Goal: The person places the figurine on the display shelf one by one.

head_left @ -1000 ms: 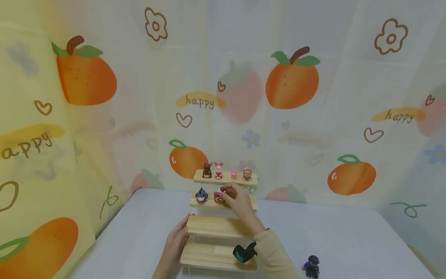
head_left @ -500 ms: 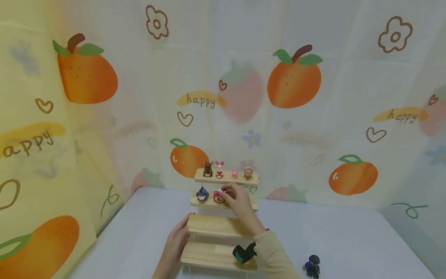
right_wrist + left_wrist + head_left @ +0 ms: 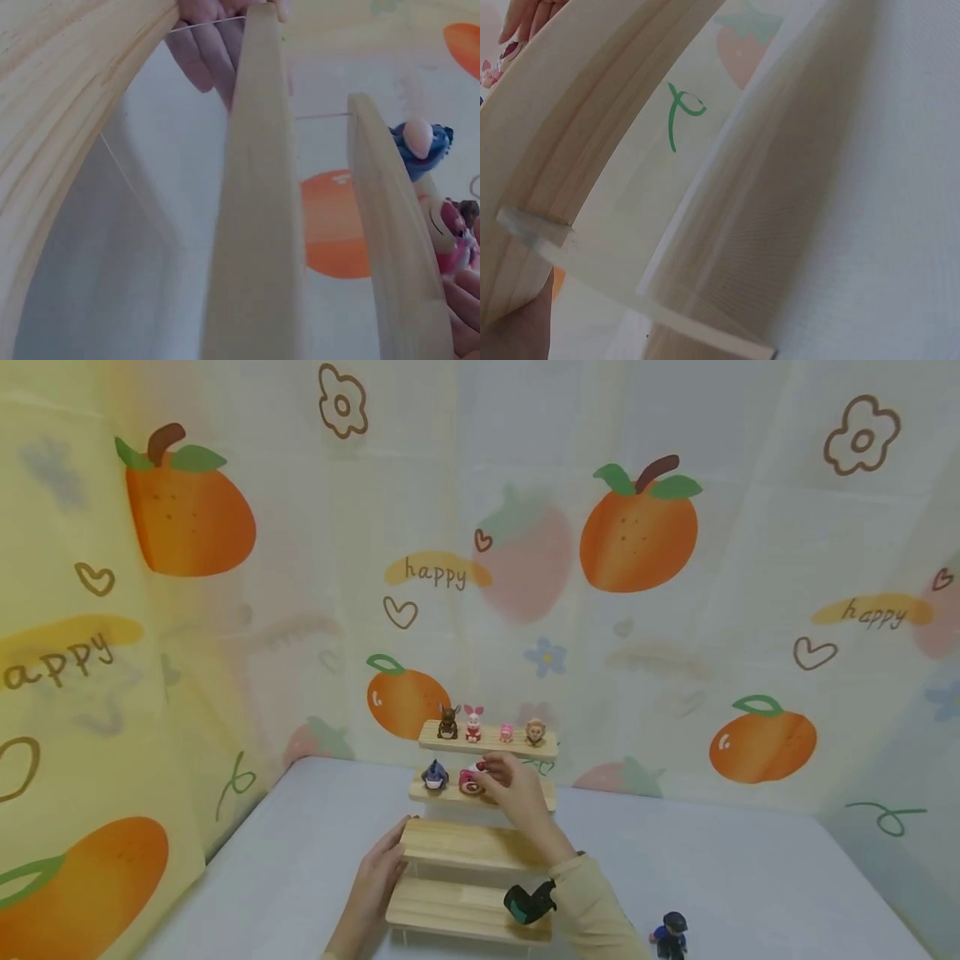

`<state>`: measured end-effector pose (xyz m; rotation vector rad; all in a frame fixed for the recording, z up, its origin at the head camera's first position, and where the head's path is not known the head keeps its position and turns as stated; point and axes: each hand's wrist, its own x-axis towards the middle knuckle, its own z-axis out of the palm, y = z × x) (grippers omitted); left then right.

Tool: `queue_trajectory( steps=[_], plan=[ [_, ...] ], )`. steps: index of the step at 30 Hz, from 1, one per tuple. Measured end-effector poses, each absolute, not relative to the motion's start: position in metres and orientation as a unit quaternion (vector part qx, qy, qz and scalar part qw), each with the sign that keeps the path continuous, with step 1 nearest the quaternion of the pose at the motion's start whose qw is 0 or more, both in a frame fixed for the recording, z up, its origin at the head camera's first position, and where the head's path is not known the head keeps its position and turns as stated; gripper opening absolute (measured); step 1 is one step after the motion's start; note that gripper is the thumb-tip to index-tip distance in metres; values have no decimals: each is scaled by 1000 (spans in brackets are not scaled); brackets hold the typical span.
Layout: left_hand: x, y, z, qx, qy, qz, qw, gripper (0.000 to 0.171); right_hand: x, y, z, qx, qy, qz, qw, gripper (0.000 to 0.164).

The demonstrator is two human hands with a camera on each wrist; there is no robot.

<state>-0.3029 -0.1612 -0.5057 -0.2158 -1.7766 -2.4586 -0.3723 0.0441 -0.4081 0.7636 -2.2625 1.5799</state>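
Note:
My right hand [image 3: 517, 789] pinches a pink bear figurine [image 3: 469, 782] on the second shelf down of a wooden display stand [image 3: 472, 843]. In the right wrist view, its fingers [image 3: 466, 300] hold the bear's side. Just left of the bear sits a blue donkey figurine [image 3: 435, 775], its bluish head hanging past the shelf edge [image 3: 427, 146] in the right wrist view. My left hand [image 3: 381, 870] grips the left end of the third shelf, its fingers [image 3: 199, 56] reaching below the board.
Several small figurines [image 3: 474, 725] line the top shelf. A black wrist strap piece [image 3: 529, 902] overlaps the bottom shelf. On the white table [image 3: 720, 860] at right stands a toy figure in a dark cap [image 3: 670, 935]. Patterned curtain [image 3: 525, 485] surrounds the back.
Both hands keep their places on the stand and the bear. The head view has shifted slightly; little else differs.

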Motion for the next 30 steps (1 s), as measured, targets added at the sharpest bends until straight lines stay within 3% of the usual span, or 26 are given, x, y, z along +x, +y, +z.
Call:
queue_trajectory(
  steps=[8, 20, 30],
  plan=[
    [-300, -164, -508, -72, -593, -800, 56, 52, -362, 70, -406, 281, -794, 529, 103, 25],
    [-301, -160, -512, -53, -604, -794, 47, 56, -325, 85, -385, 295, -779, 544, 99, 18],
    [-303, -161, -508, -71, -605, -791, 57, 54, -337, 104, -404, 330, -760, 549, 113, 21]
  ],
)
